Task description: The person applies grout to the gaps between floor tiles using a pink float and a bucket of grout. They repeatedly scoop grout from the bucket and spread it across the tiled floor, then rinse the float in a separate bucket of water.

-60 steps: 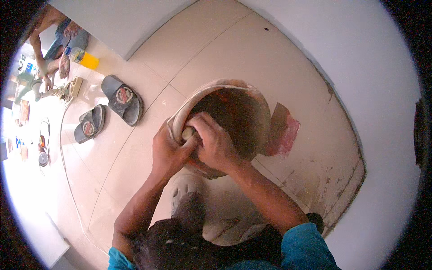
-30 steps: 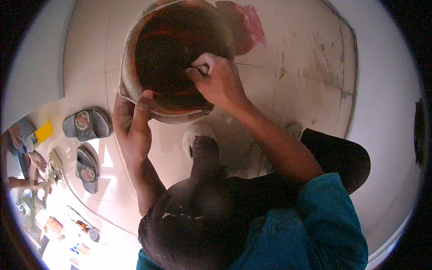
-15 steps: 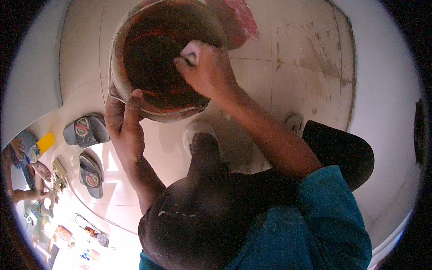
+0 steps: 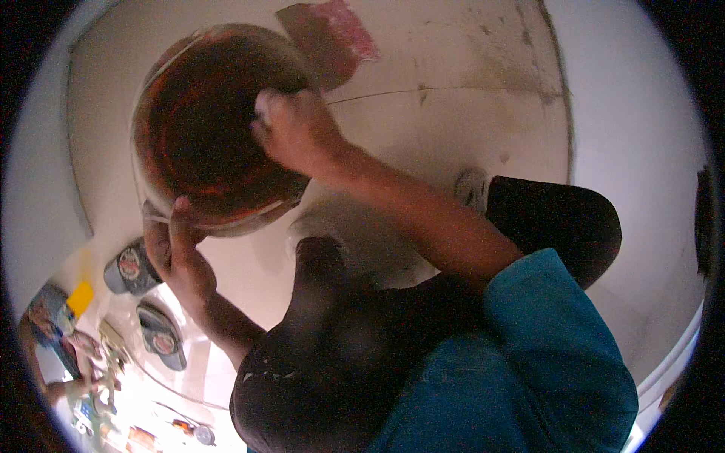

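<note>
A round, wide-mouthed bucket [image 4: 249,223] with a dark, reddish-brown inside is tilted with its mouth toward me, at the upper left of the picture. My left hand [image 4: 185,257] is closed on its near-left rim, thumb on the inner side. At the right side of the mouth, my right hand [image 4: 302,136] is bent into a loose fist around a small whitish wad [image 4: 264,102], perhaps cloth or paper. The wad's exact kind is blurred. Whether it touches the bucket's inner wall I cannot tell.
Beyond the bucket lies a torn pink-red piece [image 4: 351,38] on the stained tile floor [image 4: 453,113]. Two dark slippers [image 4: 161,336] sit at the left. Past them, another person's hands and feet show near a yellow object [image 4: 79,300], a cable and small tools. A pale wall [image 4: 634,128] runs along the right.
The bucket and both hands appear lower and further left as the whole view has shifted. My right hand stays at the bucket's right side with the wad; the left keeps the rim.
</note>
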`<state>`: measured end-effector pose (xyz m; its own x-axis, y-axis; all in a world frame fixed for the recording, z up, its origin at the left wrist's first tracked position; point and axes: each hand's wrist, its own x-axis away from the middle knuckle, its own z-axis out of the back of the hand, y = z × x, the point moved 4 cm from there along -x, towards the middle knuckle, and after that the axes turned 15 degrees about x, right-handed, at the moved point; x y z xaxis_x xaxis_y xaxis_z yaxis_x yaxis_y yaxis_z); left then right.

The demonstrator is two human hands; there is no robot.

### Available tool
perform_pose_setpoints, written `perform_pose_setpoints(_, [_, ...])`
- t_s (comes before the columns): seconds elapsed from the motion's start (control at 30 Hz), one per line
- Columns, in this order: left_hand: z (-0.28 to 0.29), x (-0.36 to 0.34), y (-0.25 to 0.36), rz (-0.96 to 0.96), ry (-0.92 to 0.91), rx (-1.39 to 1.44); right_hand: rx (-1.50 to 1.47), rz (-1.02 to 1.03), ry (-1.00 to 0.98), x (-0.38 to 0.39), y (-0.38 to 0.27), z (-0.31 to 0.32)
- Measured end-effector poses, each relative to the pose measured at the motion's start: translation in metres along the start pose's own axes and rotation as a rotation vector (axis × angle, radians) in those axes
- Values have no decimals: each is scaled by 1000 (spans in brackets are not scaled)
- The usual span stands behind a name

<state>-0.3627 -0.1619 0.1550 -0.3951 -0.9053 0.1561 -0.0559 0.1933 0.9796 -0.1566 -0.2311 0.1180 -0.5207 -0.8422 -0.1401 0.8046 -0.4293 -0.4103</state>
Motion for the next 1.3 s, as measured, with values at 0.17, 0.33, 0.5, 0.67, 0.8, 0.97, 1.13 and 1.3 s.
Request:
perform_pose_setpoints(0.17, [3, -1, -7, 36, 72, 11, -134, -46, -100, 11, -17, 2])
perform_pose_setpoints(0.33, [1, -1, -3, 7, 101, -56, -28, -92, 22, -6, 2, 2])
perform_pose_setpoints(0.5, [6, -4, -6, 62, 79, -117, -81, -68, -166, 15, -11, -5])
perform_pose_setpoints(0.67, [3, 1, -4, 43, 95, -164, -135, -114, -69, -2, 3, -4])
perform_pose_setpoints(0.8, [3, -3, -3, 57, 26, -13, -124, -70, -176, 9, -5, -18])
perform_pose_setpoints(0.97, [-13, -5, 8, -10, 28, 48, -205, -86, -89, -1, -13, -6])
perform_pose_setpoints(1.13, [-6, -6, 4, -37, -28, 76, -114, -82, -206, 1, -8, -10])
perform_pose_setpoints(1.3, [-4, -8, 7, 54, -38, 100, -138, -58, -90, -5, -15, -7])
